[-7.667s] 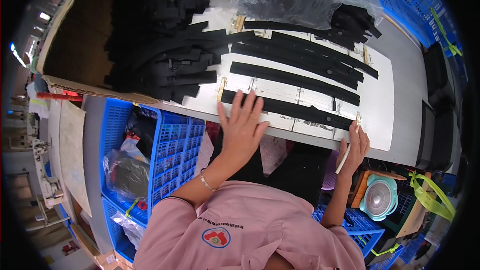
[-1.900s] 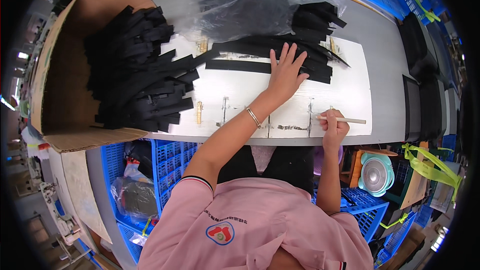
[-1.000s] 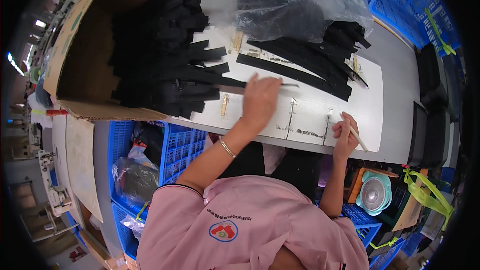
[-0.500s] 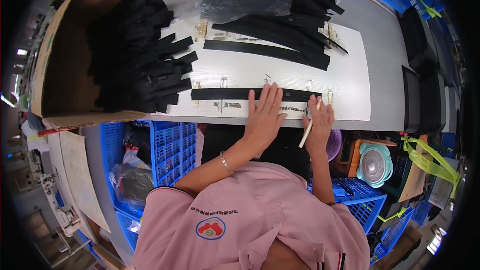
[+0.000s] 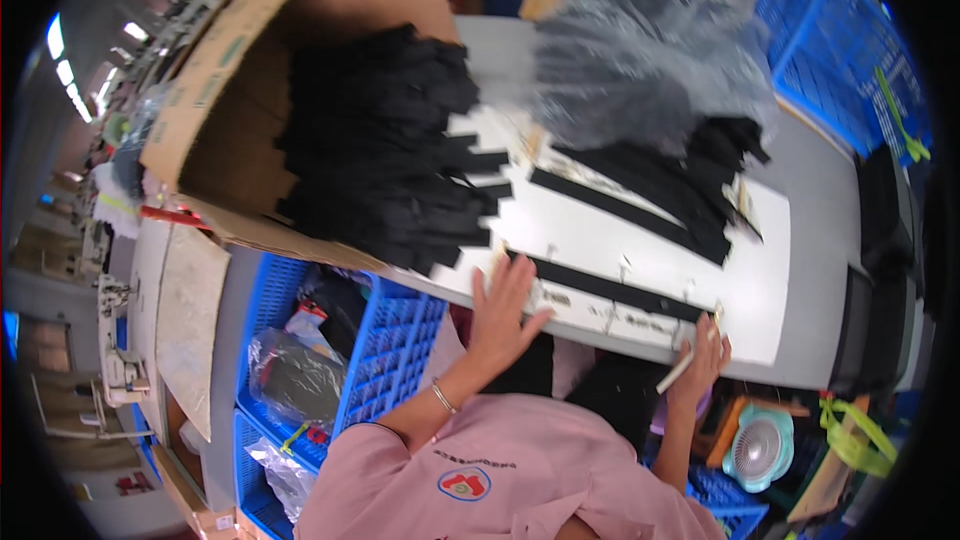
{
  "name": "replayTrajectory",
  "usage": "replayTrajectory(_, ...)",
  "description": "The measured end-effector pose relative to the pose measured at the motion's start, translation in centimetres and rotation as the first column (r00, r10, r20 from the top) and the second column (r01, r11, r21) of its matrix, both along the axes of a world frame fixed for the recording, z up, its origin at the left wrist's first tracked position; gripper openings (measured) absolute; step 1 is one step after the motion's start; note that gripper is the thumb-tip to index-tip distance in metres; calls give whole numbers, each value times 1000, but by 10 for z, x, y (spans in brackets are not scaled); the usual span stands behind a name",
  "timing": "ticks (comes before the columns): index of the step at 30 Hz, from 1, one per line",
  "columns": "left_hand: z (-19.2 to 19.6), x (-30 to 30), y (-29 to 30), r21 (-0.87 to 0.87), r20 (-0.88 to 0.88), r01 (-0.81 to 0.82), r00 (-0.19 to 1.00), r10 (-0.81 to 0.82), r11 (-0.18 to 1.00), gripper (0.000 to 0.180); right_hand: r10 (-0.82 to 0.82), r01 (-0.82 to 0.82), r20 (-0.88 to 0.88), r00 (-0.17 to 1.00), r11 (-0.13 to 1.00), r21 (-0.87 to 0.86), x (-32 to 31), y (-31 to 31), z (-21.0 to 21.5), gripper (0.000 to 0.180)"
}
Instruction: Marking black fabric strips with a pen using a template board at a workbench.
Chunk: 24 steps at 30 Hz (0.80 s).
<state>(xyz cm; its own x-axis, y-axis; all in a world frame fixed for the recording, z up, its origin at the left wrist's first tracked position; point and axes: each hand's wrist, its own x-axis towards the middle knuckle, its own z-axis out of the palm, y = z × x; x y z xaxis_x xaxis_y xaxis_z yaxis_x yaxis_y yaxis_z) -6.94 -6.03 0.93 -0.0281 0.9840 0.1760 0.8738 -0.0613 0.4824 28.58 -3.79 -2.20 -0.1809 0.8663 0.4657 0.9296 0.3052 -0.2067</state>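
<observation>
A long black fabric strip (image 5: 612,286) lies along the near side of a white board (image 5: 762,325). My left hand (image 5: 502,312) rests flat on its left end, fingers stretched out. At the strip's right end is my right hand (image 5: 703,360), its fingertips on or near the end and a slim white pen-like stick (image 5: 676,372) held in it. Another black strip (image 5: 622,210) lies farther back, with a heap of strips (image 5: 690,185) beside it. Pieces of tape and dark marks show on the board near the front strip.
A cardboard box (image 5: 235,180) lies at the left, with a big pile of black strips (image 5: 385,140) spilling from it. Clear plastic sheeting (image 5: 640,50) covers the back. Blue crates (image 5: 395,340) stand below the table edge; a turquoise fan (image 5: 758,448) sits at lower right.
My left hand has slid from the strip's middle to its left end. The right hand stays by the right end with the white stick. The view has turned and shifted left.
</observation>
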Motion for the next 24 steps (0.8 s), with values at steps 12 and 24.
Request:
replayTrajectory(12, -5, -5, -1, 176, 41, -23, 999, 16, 984, 72, -29, 27, 29, 999, 997, 67, 2, 9, -2, 44)
replayTrajectory(24, -8, -3, -1, 212, 124, -85, 990, 60, 974, 67, 113, -374, -822, 559, 918, -129, -195, 42, 61, 32)
